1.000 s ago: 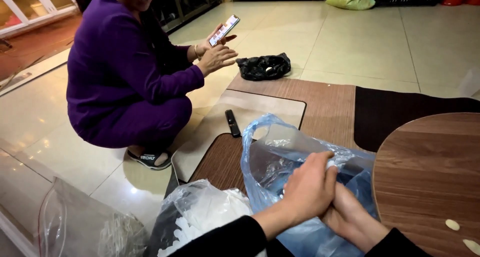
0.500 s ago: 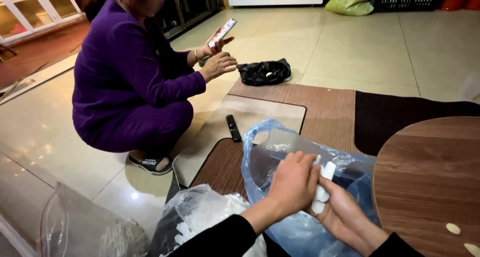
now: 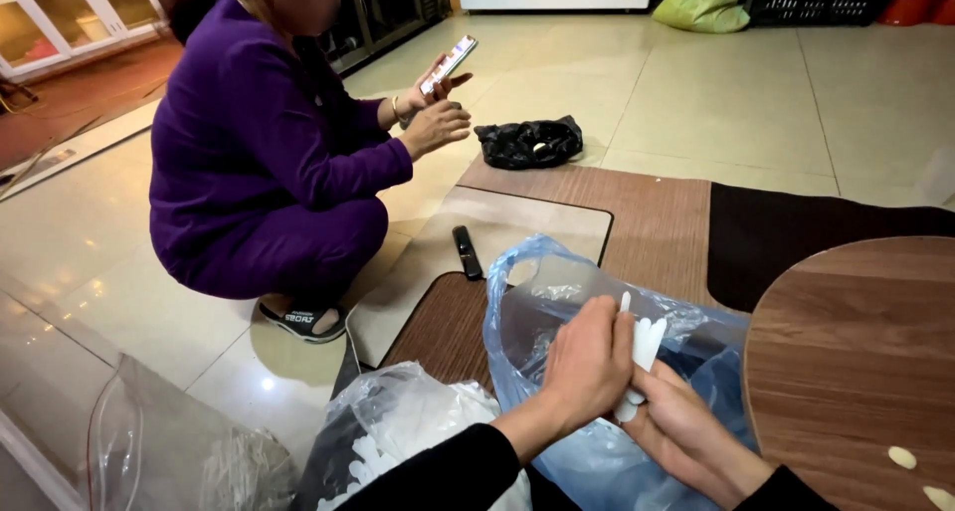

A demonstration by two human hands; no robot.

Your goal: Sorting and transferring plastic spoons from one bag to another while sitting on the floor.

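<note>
Hands (image 3: 637, 397) gripping white pieces (image 3: 642, 347), blue bag (image 3: 557, 292)

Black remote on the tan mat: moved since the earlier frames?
No. The slim black remote lies at the same spot near the tan floor mat edge, angled the same way.

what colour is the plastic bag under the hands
Translucent light blue: the plastic bag sits open beneath both hands, which hold small white pieces. Head view shows it best.
</note>
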